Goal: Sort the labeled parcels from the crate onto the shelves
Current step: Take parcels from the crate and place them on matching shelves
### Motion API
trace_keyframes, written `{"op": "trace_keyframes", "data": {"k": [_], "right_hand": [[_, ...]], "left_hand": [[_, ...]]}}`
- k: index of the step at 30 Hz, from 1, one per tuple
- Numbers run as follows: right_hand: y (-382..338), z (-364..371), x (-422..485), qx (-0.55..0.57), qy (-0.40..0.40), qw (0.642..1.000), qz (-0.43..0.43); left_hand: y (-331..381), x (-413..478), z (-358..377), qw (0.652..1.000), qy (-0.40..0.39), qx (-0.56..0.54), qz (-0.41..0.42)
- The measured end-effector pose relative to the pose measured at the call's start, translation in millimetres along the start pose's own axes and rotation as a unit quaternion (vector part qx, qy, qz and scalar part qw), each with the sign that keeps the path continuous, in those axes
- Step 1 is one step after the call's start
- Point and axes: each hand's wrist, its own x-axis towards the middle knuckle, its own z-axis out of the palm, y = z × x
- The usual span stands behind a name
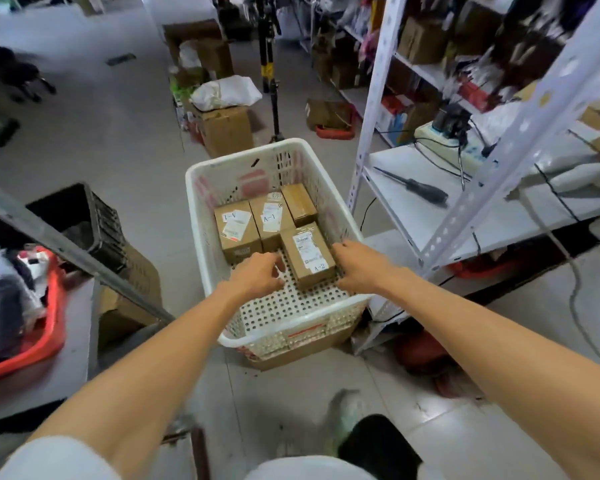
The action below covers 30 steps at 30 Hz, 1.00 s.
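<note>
Noted parcel A-2 (309, 254) flat in white crate (201, 188), near end, just before parcel A-1 (269, 220). Saw right grip (357, 265) curled on its right side, grasping. Saw left grip (257, 275) curled just beside left side; could not tell contact.

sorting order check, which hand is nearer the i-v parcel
Left. The left hand is just on the person's side of the I-V parcel; the right hand is farther off, beyond the A-2 parcel.
</note>
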Motion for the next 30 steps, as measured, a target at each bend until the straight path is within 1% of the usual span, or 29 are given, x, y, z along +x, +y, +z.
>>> {"op": "trace_keyframes", "data": {"k": [6,9,11,13,19,23,26,30], "right_hand": [[34.4,7.8,71.0,-0.016,-0.045,0.999,0.012],[46.7,15.2,109.9,-0.027,-0.09,0.996,0.006],[53.2,23.2,136.4,-0.017,-0.113,0.993,0.003],[57.2,32.3,163.0,0.009,-0.116,0.993,0.011],[74.4,75.2,222.1,0.041,-0.144,0.986,0.07],[95.2,112.3,257.7,0.059,-0.147,0.981,0.116],[107.2,143.2,286.4,0.064,-0.16,0.976,0.131],[115.6,180.7,314.4,0.134,-0.139,0.96,0.204]], "left_hand": [[-13.4,60.3,6.3,0.998,-0.018,-0.051,-0.033],[-23.6,84.7,4.3,0.995,-0.038,-0.07,-0.067],[-34.7,104.1,4.8,0.991,-0.049,-0.082,-0.093],[-47.9,124.6,7.9,0.985,-0.044,-0.113,-0.123],[-75.1,179.7,34.6,0.961,-0.042,-0.193,-0.195],[-89.1,215.0,73.9,0.946,-0.063,-0.237,-0.211],[-100.2,239.8,109.2,0.934,-0.08,-0.267,-0.224],[-116.3,265.3,149.7,0.917,-0.063,-0.307,-0.249]]}}
